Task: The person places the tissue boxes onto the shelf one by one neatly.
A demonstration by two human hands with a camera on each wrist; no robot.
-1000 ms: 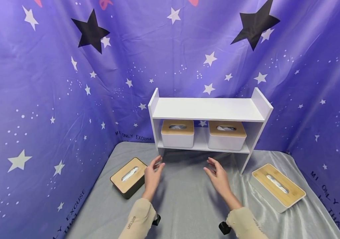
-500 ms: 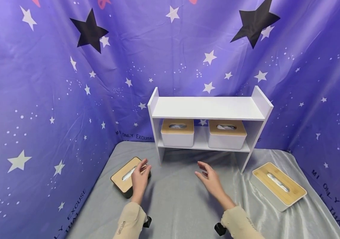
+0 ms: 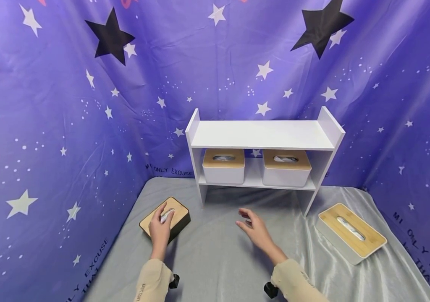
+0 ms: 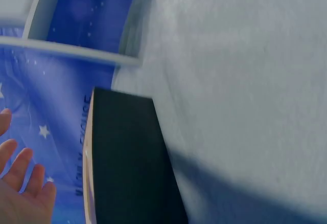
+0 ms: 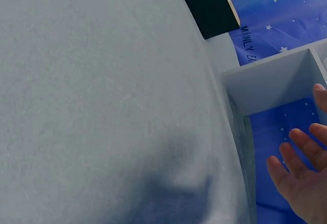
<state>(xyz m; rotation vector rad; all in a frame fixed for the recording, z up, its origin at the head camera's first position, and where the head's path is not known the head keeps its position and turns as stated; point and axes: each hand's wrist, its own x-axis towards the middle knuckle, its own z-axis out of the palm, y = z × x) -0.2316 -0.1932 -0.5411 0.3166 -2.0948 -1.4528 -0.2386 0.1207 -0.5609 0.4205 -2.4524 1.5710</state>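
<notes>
A black tissue box (image 3: 179,227) with a wooden lid lies at the left of the grey cloth, a tissue showing in its oval slot. Over that lid hovers my left hand (image 3: 159,230), hiding part of it; its fingers are relaxed and hold nothing. In the left wrist view the fingers (image 4: 31,182) appear beside the lid, with a gap between them and the box (image 4: 130,157). My right hand (image 3: 259,234) hangs above the cloth in front of the shelf, its fingers loosely bent and holding nothing. The right wrist view shows those fingers (image 5: 301,155) spread.
A white two-tier shelf (image 3: 262,135) stands at the back. Two white tissue boxes with wooden lids, one left (image 3: 223,175) and one right (image 3: 286,178), sit on its lower board. Another pale tissue box (image 3: 334,214) rests at the right. Purple star-printed curtains (image 3: 67,105) surround the table.
My left hand has moved left, from the black tissue box's right side to over its lid. My right hand has drifted left and slightly toward me. The boxes have stayed put.
</notes>
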